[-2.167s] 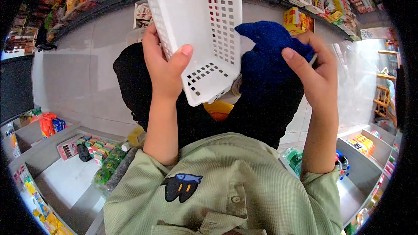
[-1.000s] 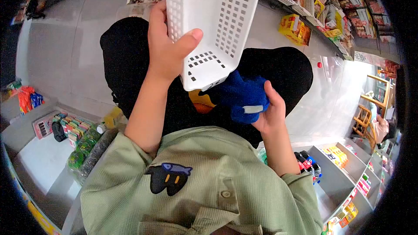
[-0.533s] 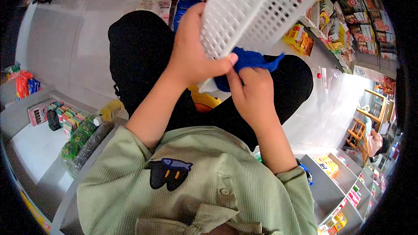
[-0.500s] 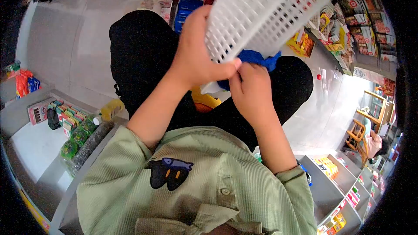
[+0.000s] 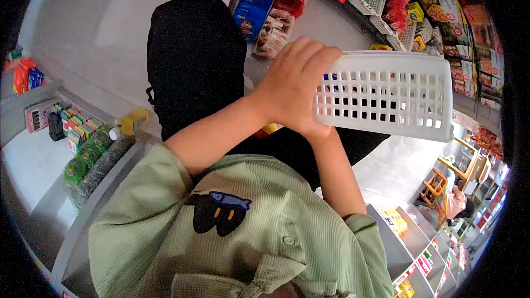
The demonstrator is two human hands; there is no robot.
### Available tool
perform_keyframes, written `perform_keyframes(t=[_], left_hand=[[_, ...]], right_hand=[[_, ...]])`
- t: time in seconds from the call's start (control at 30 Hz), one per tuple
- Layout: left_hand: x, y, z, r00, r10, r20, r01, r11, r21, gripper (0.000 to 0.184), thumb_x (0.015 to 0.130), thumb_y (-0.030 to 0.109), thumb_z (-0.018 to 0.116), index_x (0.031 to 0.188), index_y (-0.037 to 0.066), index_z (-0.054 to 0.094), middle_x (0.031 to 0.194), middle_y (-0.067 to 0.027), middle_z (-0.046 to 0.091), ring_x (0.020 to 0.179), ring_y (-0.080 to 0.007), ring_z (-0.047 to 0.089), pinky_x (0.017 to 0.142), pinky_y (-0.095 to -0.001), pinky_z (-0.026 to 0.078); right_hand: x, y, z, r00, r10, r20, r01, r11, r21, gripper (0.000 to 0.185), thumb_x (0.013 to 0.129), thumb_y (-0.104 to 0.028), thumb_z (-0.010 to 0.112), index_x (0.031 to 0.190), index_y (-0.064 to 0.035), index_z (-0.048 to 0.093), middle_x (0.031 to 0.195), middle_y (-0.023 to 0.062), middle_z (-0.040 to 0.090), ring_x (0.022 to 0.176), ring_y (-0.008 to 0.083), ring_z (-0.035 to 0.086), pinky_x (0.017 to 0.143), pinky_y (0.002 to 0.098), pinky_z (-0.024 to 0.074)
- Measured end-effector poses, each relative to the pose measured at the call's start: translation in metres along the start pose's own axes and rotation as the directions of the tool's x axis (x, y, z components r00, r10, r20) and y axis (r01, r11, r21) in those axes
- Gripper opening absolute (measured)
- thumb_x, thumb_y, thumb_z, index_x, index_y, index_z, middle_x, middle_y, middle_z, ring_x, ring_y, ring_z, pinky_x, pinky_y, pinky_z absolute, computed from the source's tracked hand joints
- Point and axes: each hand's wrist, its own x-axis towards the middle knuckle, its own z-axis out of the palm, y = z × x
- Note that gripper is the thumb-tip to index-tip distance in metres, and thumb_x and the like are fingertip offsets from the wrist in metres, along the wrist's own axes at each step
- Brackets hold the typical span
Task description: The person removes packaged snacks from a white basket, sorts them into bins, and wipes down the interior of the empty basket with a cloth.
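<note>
A white plastic basket (image 5: 386, 96) with a grid of square holes is held out over my lap, its long axis running to the right. My left hand (image 5: 295, 85) grips its left end, with the fingers over the top edge and the thumb side low. My right hand (image 5: 323, 137) is behind the left hand and the basket; only its wrist edge shows, and its fingers are hidden. My black-trousered knee (image 5: 196, 60) rises to the left of the basket.
Boxes of packaged goods, including a blue box (image 5: 254, 11), stand ahead on the floor. Stocked racks (image 5: 458, 27) line the right. Grey shelving (image 5: 408, 232) is at lower right, and a shelf with bottles (image 5: 91, 154) at left. A person (image 5: 457, 201) is near wooden chairs at far right.
The basket has swung down and right, from tilted upright to nearly level. My left hand moved right with it, covering the right hand. The blue cloth-like item by the right hand is now hidden.
</note>
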Motion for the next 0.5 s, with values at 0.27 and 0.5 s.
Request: perform_keyframes(t=[0.27,0.5], left_hand=[[0.001,-0.01,-0.008,0.999,-0.054,0.008,0.054,0.999,-0.001,0.088,0.039,0.035,0.078,0.113,0.0,0.046,0.099,-0.0172,0.05,0.092,-0.036,0.048,0.083,-0.0445,0.04],[-0.011,-0.03,-0.003,0.974,-0.226,-0.03,0.207,0.934,-0.293,0.085,0.048,0.033,0.077,0.12,0.001,0.046,0.108,-0.0152,0.051,0.103,-0.031,0.049,0.093,-0.0389,0.038]], right_hand=[[-0.005,0.002,0.004,1.0,-0.009,0.013,0.008,0.999,0.037,0.045,0.086,-0.024,0.056,0.127,-0.0066,0.051,0.136,0.0169,0.045,0.129,0.0355,0.038,0.108,0.0472,0.0267],[-0.011,0.009,-0.003,0.971,0.029,0.237,-0.044,0.997,0.06,0.051,0.086,-0.03,0.056,0.131,-0.0079,0.048,0.14,0.0165,0.041,0.132,0.0362,0.034,0.109,0.0472,0.0251]])
